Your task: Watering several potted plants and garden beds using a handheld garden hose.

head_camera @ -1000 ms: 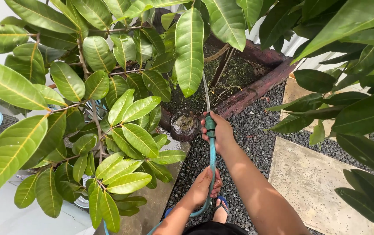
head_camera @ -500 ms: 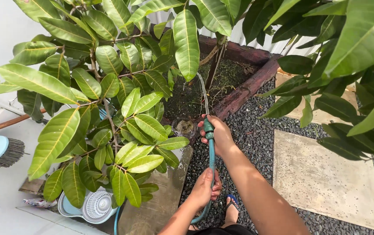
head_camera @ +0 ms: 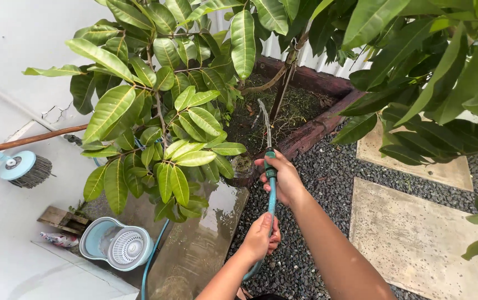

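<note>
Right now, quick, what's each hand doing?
Left hand: closed around the teal hose, lower down.
Right hand: closed around the hose at its nozzle end, water spraying out.

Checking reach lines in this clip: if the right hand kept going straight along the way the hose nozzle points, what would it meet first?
Probably the dark wooden edge of the raised planter bed, just beyond the right hand holding the teal hose. Past it lie soil and the tree's thin stems. Depth is hard to judge from above.
</note>
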